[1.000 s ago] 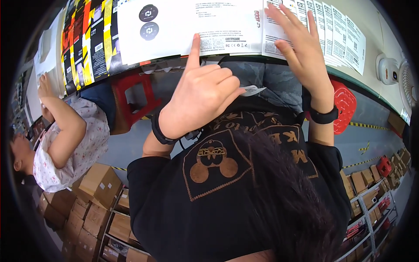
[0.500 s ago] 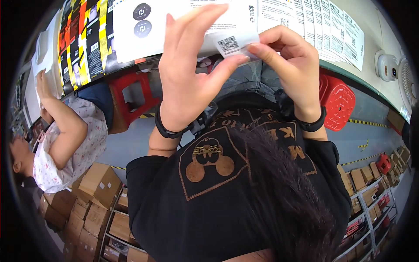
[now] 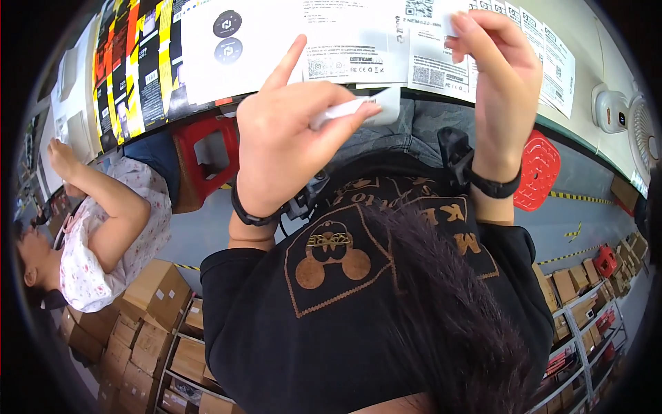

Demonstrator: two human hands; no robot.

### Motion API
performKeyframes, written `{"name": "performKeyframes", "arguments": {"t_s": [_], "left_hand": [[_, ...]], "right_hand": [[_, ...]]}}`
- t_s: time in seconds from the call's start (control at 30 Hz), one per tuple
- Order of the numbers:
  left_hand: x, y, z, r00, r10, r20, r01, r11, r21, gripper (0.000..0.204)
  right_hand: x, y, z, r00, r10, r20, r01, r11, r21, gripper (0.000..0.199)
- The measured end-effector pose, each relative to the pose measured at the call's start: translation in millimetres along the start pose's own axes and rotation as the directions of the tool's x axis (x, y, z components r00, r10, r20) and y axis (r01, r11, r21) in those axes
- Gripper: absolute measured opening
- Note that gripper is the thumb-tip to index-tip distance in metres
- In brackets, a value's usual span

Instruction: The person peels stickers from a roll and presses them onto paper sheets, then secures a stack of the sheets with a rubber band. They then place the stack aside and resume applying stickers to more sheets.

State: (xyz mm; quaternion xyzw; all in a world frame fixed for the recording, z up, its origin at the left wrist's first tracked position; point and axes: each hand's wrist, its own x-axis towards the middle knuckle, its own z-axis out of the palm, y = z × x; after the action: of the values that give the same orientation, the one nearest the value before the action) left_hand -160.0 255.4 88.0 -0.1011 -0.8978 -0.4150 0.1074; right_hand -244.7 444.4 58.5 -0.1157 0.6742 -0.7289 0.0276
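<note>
My left hand [image 3: 289, 138] is raised in front of my chest, thumb and fingers pinched on a small white paper strip [image 3: 365, 107], index finger sticking up. My right hand [image 3: 500, 83] is higher and to the right, its fingertips closed on a small white label [image 3: 448, 24]. That label sits right over the white printed sheets [image 3: 345, 41] lying on the table edge. Both wrists wear black bands. My black shirt and hair fill the lower part of the view.
Black-and-yellow printed sheets [image 3: 131, 76] lie on the table's left part. A co-worker in a floral top [image 3: 103, 234] leans at the left. Two red stools [image 3: 207, 155] [image 3: 541, 169] stand below the table, cardboard boxes [image 3: 152, 303] are stacked lower left, and a white fan [image 3: 614, 110] is at the right.
Half a second ago both hands met on one small white label. They have since come apart: the right hand rose toward the sheets with a label, the left keeps a white strip.
</note>
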Motion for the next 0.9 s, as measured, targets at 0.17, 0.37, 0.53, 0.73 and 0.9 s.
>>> {"name": "performKeyframes", "arguments": {"t_s": [0.17, 0.37, 0.53, 0.73, 0.9], "left_hand": [[-10, -13, 8, 0.99, 0.091, 0.107, -0.098, 0.993, 0.07, 0.013], [-18, -19, 11, 0.974, 0.046, 0.22, -0.075, 0.989, 0.127, 0.018], [-19, -17, 15, 0.972, 0.066, 0.225, -0.098, 0.986, 0.135, 0.019], [-21, -19, 19, 0.978, 0.108, 0.179, -0.129, 0.985, 0.11, 0.024], [-21, -16, 16, 0.972, 0.085, 0.221, -0.113, 0.986, 0.121, 0.021]], "right_hand": [[5, 32, 24, 0.964, 0.259, 0.066, -0.258, 0.966, -0.015, 0.012], [5, 38, 37, 0.956, 0.273, 0.107, -0.278, 0.96, 0.036, 0.011], [4, 41, 38, 0.954, 0.289, 0.074, -0.291, 0.956, 0.018, 0.011], [1, 41, 37, 0.959, 0.281, 0.045, -0.28, 0.96, -0.02, 0.011], [-1, 41, 36, 0.957, 0.289, 0.025, -0.289, 0.957, -0.001, 0.011]]}}
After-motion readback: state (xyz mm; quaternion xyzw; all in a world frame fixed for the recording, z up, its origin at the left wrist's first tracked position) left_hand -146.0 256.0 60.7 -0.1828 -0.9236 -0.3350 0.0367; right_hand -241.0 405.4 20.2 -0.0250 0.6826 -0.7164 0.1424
